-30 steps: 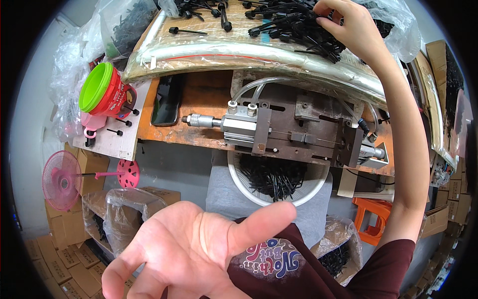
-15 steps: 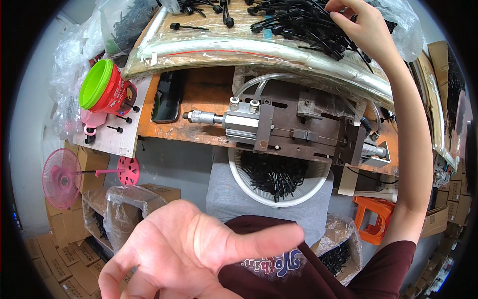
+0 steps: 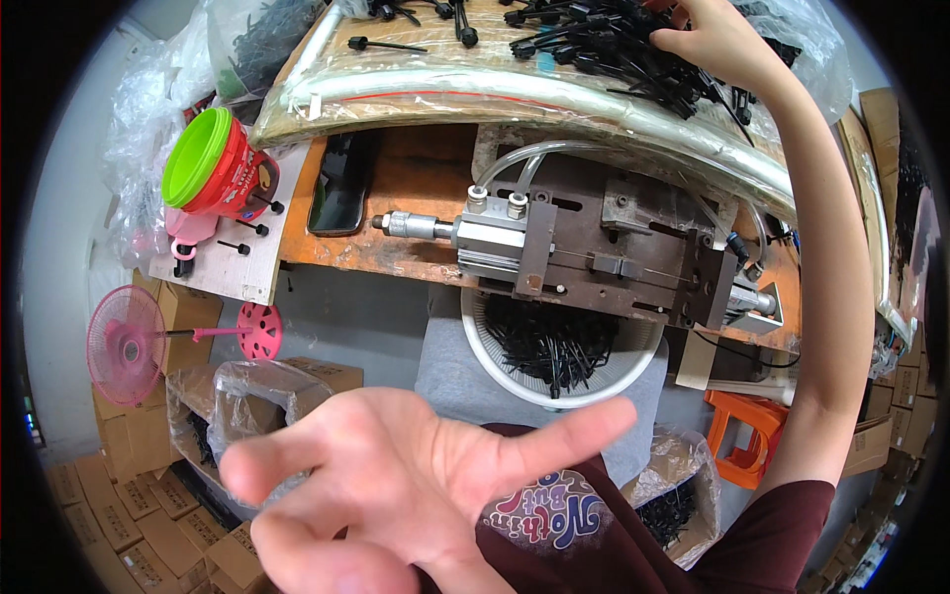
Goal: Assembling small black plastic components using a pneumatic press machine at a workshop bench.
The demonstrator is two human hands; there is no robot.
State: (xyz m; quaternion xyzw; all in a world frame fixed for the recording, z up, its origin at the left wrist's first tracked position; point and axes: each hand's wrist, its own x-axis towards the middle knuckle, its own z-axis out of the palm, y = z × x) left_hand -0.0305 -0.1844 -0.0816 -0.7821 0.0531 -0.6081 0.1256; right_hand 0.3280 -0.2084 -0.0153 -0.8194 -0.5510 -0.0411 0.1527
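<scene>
My left hand (image 3: 386, 475) is held palm up in front of my body, thumb stretched out and fingers spread, with nothing in it. Up at the far right, my right hand (image 3: 714, 45) reaches over a pile of black plastic pieces (image 3: 618, 49) with thin stems and thicker heads. Its thumb is by the pile; the other fingers are partly hidden and cut off by the upper edge, so a hold cannot be made out. Between the hands, a metal clamping fixture (image 3: 604, 252) with an air cylinder and clear hoses sits on the orange bench (image 3: 416, 163).
On my lap, under the fixture, a white basket (image 3: 475, 342) holds many black pieces. A red and green bucket (image 3: 213, 168) and a phone (image 3: 336, 193) are at left. A pink fan (image 3: 127, 345), plastic-lined boxes (image 3: 252, 396) and an orange stool (image 3: 747, 441) stand below.
My left hand has shifted slightly right, its fingers more spread and bent toward the camera. The right hand has stayed over the pile, its fingers moving a little farther up. The view has shifted slightly.
</scene>
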